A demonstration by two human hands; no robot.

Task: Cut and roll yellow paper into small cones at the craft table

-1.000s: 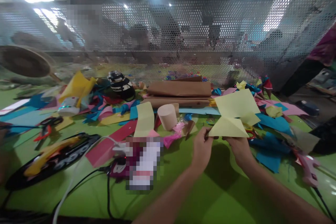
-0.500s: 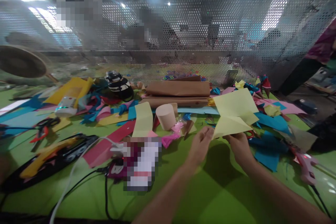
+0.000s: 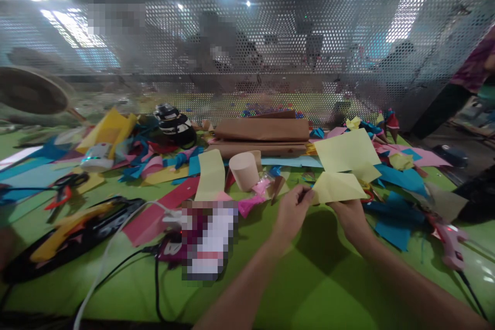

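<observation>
A pale yellow sheet of paper [image 3: 344,165] is held up over the green table [image 3: 309,278], its lower part folded into a triangle. My left hand [image 3: 294,211] pinches the folded paper's left tip. My right hand [image 3: 350,214] grips its lower edge from below. Both hands are closed on the paper, a little above the table.
Coloured paper scraps [image 3: 398,185] lie all around. Behind stand a paper cone [image 3: 243,170] and brown paper rolls [image 3: 263,134]. A pink glue gun [image 3: 450,242] lies at right, scissors [image 3: 64,188] at left, cables [image 3: 154,278] near the front. A perforated metal screen [image 3: 270,51] closes off the back.
My left hand briefly let go of the paper's left tip and has pinched it again. The folded part has dropped slightly.
</observation>
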